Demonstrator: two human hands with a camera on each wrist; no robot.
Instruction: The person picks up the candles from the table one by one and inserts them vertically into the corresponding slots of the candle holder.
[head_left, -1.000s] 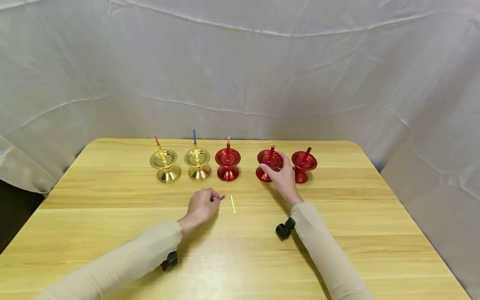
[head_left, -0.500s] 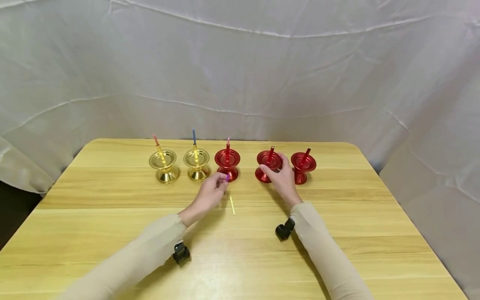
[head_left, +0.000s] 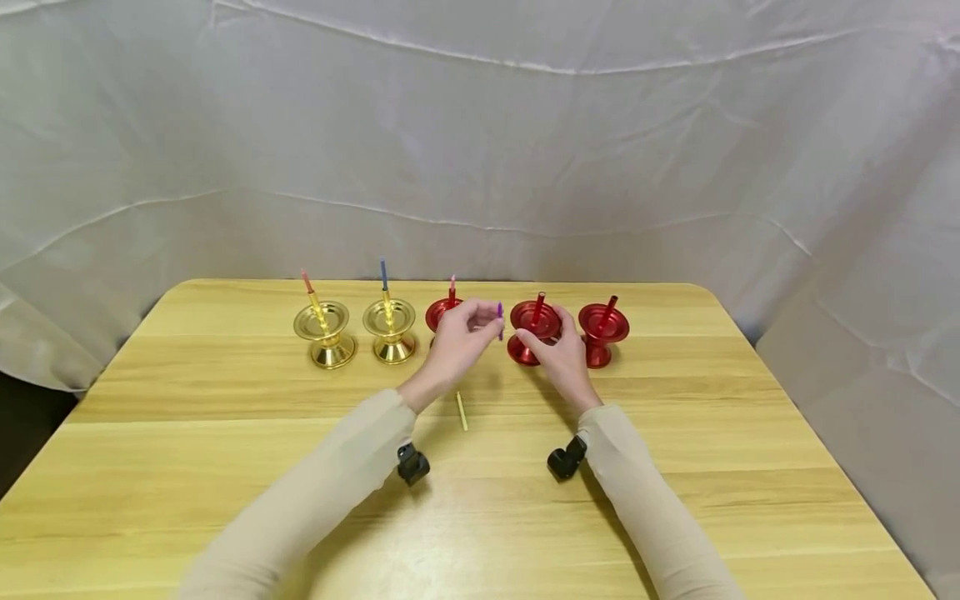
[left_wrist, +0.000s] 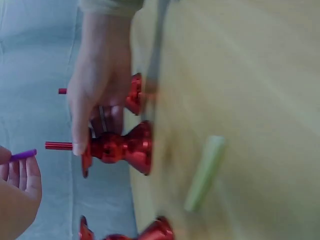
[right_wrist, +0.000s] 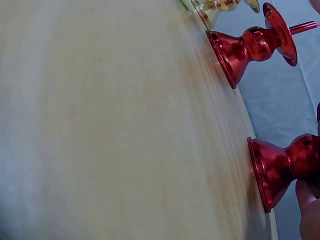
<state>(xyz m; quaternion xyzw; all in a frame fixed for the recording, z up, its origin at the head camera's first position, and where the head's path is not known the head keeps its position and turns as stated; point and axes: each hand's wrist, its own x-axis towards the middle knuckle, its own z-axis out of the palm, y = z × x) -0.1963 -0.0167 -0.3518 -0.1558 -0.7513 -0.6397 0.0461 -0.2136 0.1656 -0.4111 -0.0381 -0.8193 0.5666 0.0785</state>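
Observation:
In the head view my left hand (head_left: pixel 459 337) pinches a purple candle (head_left: pixel 500 322) between thumb and fingertips, held upright above the table. Just right of it stands a red candle holder (head_left: pixel 536 320) whose tube has no candle in it. My right hand (head_left: pixel 561 354) grips this holder by its dish and stem, thumb on the near side. The left wrist view shows the purple candle (left_wrist: pixel 23 155) apart from the holder's tube (left_wrist: pixel 59 146). A yellow candle (head_left: pixel 462 412) lies on the table below my left hand. In the right wrist view the gripped holder's base (right_wrist: pixel 272 170) stands on the table.
Two gold holders, one with a pink-red candle (head_left: pixel 321 321) and one with a blue candle (head_left: pixel 384 273), stand at left. A red holder with a pink candle (head_left: pixel 453 283) is partly behind my left hand. Another red holder (head_left: pixel 603 325) stands at far right. A pale curtain (head_left: pixel 480 150) hangs behind.
My left hand has lifted the purple candle off the table and carried it up and right, close to the gripped red holder. My right hand has kept its place.

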